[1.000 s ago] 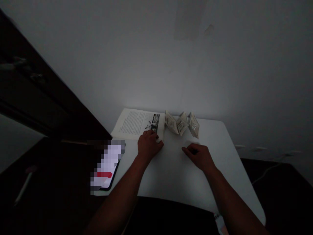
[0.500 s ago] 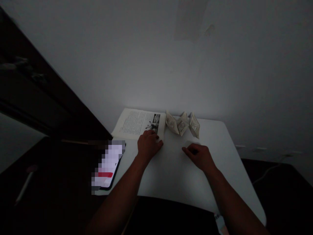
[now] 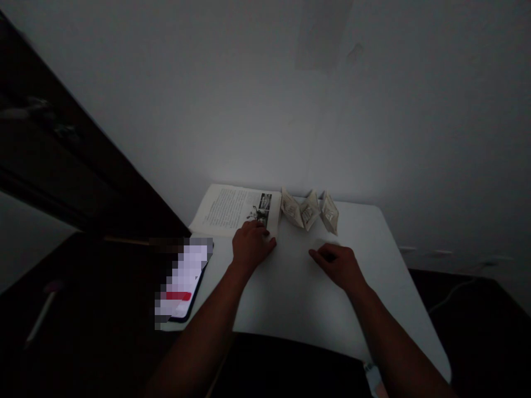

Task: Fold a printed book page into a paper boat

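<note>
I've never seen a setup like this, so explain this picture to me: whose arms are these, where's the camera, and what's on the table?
There's no machine here: these are one person's bare arms, seen by a camera worn on their head, looking forward and down. On the white table lie a printed page, three folded paper shapes beside it, and a phone with its screen lit. The left hand lies over the page's near right corner. The right hand is curled; it's too dark to tell whether it holds anything.

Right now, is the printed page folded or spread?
Spread: the printed page lies flat on the white table, text and pictures facing up, the left hand over its near edge.
</note>
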`<state>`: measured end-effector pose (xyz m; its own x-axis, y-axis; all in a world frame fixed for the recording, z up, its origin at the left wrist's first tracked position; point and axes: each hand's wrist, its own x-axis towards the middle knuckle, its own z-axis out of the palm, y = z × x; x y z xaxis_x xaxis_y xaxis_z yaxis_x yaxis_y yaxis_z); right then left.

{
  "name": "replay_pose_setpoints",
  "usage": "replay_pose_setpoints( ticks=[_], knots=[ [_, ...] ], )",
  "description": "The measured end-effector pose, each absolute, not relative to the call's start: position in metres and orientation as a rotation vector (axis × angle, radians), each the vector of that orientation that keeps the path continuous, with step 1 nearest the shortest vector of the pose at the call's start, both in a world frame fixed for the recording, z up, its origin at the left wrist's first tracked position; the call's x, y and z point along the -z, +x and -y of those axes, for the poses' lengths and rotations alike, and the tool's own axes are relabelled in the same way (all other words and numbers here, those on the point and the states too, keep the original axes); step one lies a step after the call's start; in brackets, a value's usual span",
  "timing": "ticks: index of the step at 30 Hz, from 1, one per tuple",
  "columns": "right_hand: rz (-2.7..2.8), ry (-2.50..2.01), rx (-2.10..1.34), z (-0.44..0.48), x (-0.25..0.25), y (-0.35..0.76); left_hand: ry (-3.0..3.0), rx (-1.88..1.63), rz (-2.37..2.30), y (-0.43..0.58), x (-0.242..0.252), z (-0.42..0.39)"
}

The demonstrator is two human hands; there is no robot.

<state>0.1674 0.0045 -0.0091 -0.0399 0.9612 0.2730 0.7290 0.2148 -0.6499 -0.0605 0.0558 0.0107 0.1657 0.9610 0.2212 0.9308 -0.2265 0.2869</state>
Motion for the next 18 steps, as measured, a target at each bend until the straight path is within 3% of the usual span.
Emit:
replay_pose_setpoints(
  ticks=[18],
  knots=[
    [1.825, -1.569, -0.434, -0.0043, 0.0083, 0.1672, 2.299, -0.506, -1.901, -0.0595, -0.0155, -0.0566]
  ],
)
